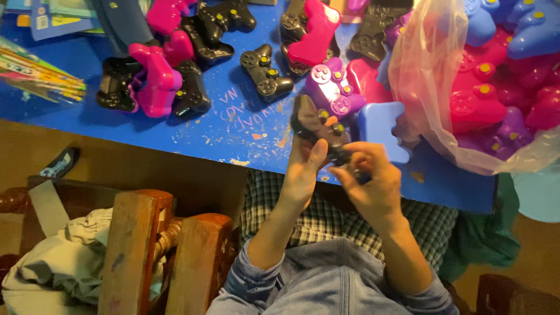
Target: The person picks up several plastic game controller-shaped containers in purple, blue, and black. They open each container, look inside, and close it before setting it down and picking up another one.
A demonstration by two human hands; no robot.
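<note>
Gripping a black controller (319, 129), both the left hand (304, 169) and right hand (366, 181) (purple controller (333, 88) just behind).

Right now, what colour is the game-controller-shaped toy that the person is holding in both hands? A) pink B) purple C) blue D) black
D: the left hand and the right hand together grip a black controller toy with yellow buttons over the edge of the blue table; a purple controller toy lies just behind it, untouched.
</note>
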